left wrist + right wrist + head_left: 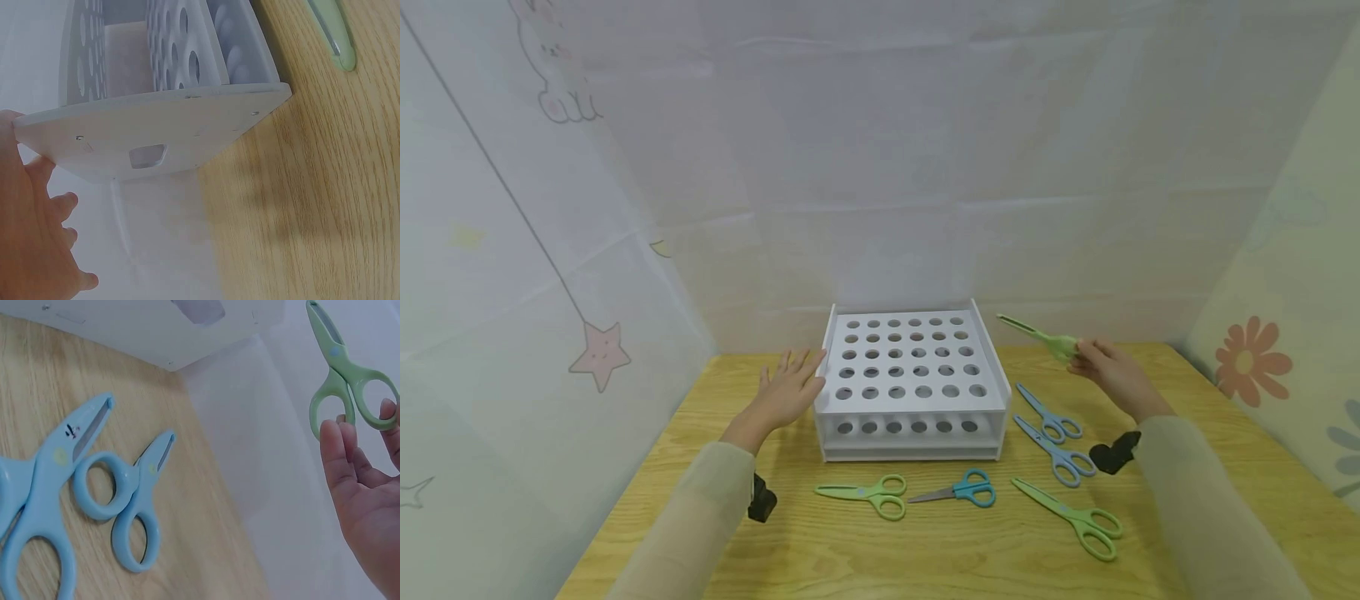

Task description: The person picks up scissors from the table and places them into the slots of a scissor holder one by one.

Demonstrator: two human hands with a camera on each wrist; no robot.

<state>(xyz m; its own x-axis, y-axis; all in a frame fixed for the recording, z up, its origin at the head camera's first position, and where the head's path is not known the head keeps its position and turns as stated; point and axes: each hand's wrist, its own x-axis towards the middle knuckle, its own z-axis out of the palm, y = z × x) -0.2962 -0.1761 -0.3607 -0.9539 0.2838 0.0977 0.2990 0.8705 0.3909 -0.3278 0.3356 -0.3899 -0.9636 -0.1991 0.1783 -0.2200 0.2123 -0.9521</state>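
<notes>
A white rack (910,404) with rows of round holes stands on the wooden table. My left hand (782,396) touches its left side panel (112,131), fingers spread and the thumb at the panel's edge. Up to the right of the rack, my right hand (1108,371) holds green scissors (337,359) in the air. Its fingers pinch the handle loops, and the blades point up and away toward the rack. Nearest below that hand lie two blue scissors, one farther back (1036,402) and one closer (1037,435).
In front of the rack lie green scissors (850,493) and scissors with teal handles and a bare metal blade (942,494). More green scissors (1045,500) lie at the front right. White cloth (895,167) hangs behind the table (760,550).
</notes>
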